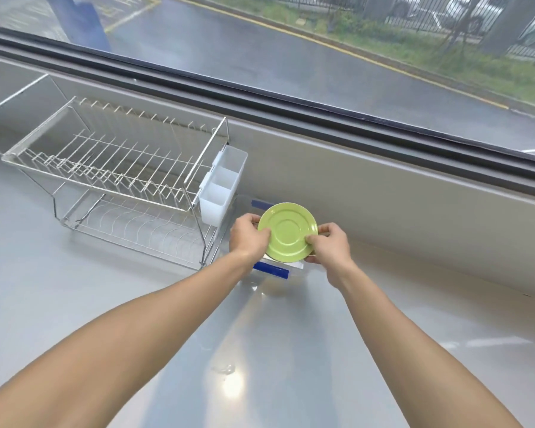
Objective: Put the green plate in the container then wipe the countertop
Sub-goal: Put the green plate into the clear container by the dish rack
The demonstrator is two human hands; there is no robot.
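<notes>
A small round green plate (288,232) is held tilted toward me, its underside rings showing. My left hand (248,235) grips its left rim and my right hand (331,246) grips its right rim. Directly under the plate sits a clear plastic container (271,278) with blue clips, mostly hidden by the plate and my hands. The plate hovers just above the container's opening. The grey countertop (291,350) stretches out in front of me.
A two-tier wire dish rack (112,177) stands on the left, with a white cutlery holder (221,186) hung on its right end, close to my left hand. A raised sill and window run along the back. A small wet patch (224,368) shines on the counter.
</notes>
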